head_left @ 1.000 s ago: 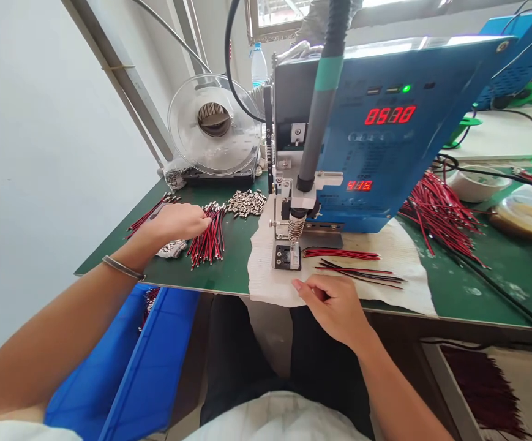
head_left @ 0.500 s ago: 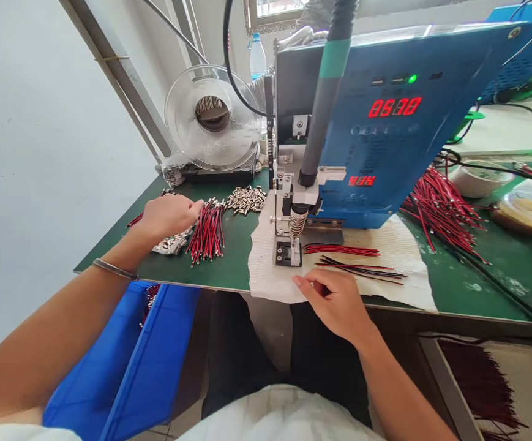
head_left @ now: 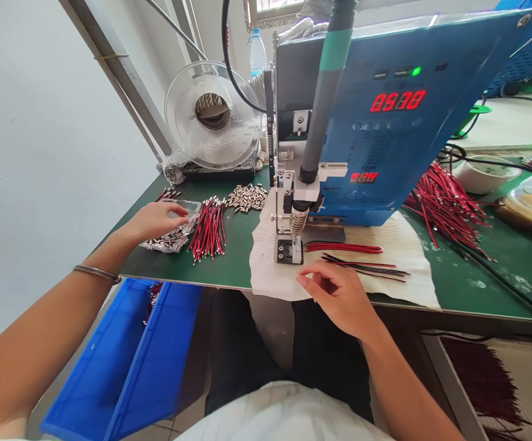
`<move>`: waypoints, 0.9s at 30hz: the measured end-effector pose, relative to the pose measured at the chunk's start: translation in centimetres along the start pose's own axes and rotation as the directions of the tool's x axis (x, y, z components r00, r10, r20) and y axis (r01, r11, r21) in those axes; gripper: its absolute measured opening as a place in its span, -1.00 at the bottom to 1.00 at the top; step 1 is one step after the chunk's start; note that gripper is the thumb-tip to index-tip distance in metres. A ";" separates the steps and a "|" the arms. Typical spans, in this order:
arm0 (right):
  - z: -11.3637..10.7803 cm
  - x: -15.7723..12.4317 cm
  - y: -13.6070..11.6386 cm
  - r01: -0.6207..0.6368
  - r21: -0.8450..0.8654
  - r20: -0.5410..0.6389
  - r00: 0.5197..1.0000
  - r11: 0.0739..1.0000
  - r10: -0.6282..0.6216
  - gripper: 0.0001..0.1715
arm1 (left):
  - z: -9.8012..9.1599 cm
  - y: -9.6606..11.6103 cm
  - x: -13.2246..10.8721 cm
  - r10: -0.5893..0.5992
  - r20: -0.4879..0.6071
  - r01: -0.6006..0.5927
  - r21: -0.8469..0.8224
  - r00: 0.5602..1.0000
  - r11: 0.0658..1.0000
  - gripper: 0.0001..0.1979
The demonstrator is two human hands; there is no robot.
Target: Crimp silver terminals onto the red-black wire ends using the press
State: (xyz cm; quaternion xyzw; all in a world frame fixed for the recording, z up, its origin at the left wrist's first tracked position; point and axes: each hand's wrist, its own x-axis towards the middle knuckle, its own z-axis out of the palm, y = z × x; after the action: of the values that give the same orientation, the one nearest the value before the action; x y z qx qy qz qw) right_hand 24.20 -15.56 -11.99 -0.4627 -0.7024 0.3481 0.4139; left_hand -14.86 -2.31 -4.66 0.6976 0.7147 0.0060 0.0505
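My left hand [head_left: 158, 220] hovers over a clear plastic tray [head_left: 192, 211] of small metal connectors, thumb and fingers apart with nothing seen between them. Right beside it lies a bunch of red and black wires [head_left: 208, 229] with metal ends. My right hand [head_left: 337, 294] is above the white cloth [head_left: 270, 278], thumb and forefinger tips pinched together; anything between them is too small to make out. Just ahead of those fingertips is a small black fixture [head_left: 284, 251] under the machine's soldering head [head_left: 299, 220]. Red wires [head_left: 343, 248] and loose black and red wires [head_left: 362, 264] lie beyond that hand.
A blue machine [head_left: 376, 141] with lit red digits towers over the green table [head_left: 233, 263]. Loose metal connectors [head_left: 247, 198] lie behind the wire bunch. More red wires [head_left: 449, 202] are heaped at right. Blue bins [head_left: 155, 355] stand below the table edge at left.
My left hand has shifted left and down from the wire bunch, its closed fingers loosening and uncovering part of the tray. My right hand keeps nearly the same place and pinch.
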 end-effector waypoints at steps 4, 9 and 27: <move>0.0 -0.1 -0.1 -0.004 -0.004 0.000 1.000 1.000 0.004 -0.72 | 0.5 0.7 0.7 0.049 0.003 -0.048 -0.045 0.999 0.998 -0.61; 0.0 -0.1 0.0 -0.007 -0.010 0.006 1.000 1.000 0.007 -0.71 | 0.6 1.3 1.2 0.064 0.021 -0.062 -0.091 0.998 0.994 -0.67; -7.3 1.7 -0.4 -0.021 -0.354 0.040 0.998 0.935 0.038 -0.82 | 0.1 2.9 -5.5 -0.111 -0.636 -0.026 -0.202 0.763 0.979 -0.81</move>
State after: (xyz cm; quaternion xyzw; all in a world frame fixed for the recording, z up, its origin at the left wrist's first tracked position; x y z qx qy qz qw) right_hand 30.21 -13.31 -8.16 -0.5318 -0.7560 0.2329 0.3023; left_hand -11.86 -7.69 -4.20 0.6281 0.6998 0.3152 -0.1283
